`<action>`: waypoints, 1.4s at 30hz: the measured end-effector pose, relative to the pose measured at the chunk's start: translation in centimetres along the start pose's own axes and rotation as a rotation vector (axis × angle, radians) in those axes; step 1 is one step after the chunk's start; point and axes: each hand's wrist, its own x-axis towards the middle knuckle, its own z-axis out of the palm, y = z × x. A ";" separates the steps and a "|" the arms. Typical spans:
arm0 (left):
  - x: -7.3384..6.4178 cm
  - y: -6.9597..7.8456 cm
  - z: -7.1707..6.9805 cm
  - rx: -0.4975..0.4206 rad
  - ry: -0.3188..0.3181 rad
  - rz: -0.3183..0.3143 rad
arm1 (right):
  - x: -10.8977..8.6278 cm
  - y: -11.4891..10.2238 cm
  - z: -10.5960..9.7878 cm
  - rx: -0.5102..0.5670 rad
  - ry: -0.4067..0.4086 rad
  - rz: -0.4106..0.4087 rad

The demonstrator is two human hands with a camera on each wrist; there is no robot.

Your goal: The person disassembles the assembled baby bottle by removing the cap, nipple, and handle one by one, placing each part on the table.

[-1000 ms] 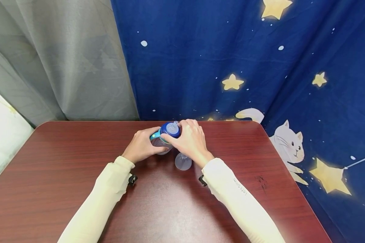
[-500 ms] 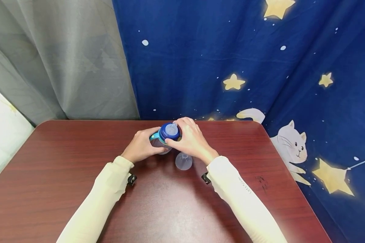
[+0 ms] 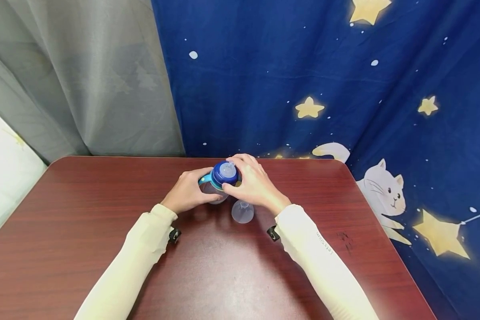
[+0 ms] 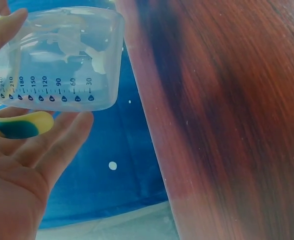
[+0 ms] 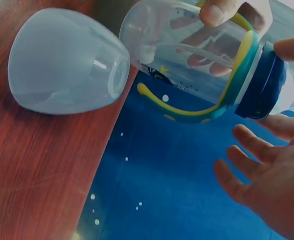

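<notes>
A clear baby bottle (image 5: 186, 55) with printed volume marks stands near the table's far edge. My left hand (image 3: 186, 191) grips its body from the left, with the thumb in front and the fingers behind. A teal-and-yellow handle (image 4: 22, 125) lies beside that palm in the left wrist view. My right hand (image 3: 254, 182) pinches the dark blue collar (image 5: 261, 82) at the top between thumb and forefinger, its other fingers spread. A translucent nipple (image 3: 228, 169) rises out of the collar. Just in front of the bottle is a translucent domed cap (image 5: 62, 65).
The reddish-brown wooden table (image 3: 104, 249) carries the bottle and cap. Behind its far edge hang a grey curtain (image 3: 116, 80) and a blue star-patterned curtain (image 3: 256, 89). Dark marks (image 3: 345, 240) show on the table at right.
My right hand has turned counterclockwise around the collar, its thumb moving right along the front and its fingers left at the back. The left hand keeps its grip; the cap stays put.
</notes>
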 end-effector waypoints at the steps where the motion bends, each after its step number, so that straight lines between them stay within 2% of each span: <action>1: 0.0 0.0 0.0 0.006 0.003 -0.002 | 0.0 0.0 0.0 -0.018 0.009 0.015; 6: 0.1 0.2 -0.1 0.049 0.032 0.002 | 0.0 -0.3 0.2 -0.128 0.094 0.127; 10: 0.1 0.5 -0.1 0.072 0.044 0.008 | -0.1 -0.7 0.3 -0.137 0.170 0.213; 17: -0.1 0.5 -0.1 0.098 0.050 0.016 | 0.0 -1.3 0.8 -0.143 0.240 0.266; 27: -0.1 0.5 0.0 0.152 0.057 0.045 | -0.1 -1.5 1.6 -0.214 0.289 0.222; 34: -0.2 0.5 0.0 0.133 0.049 0.038 | -0.2 -1.4 1.5 -0.146 0.245 0.194; 42: -0.2 0.2 0.0 0.108 0.051 0.032 | -0.3 -1.2 1.2 -0.099 0.187 0.119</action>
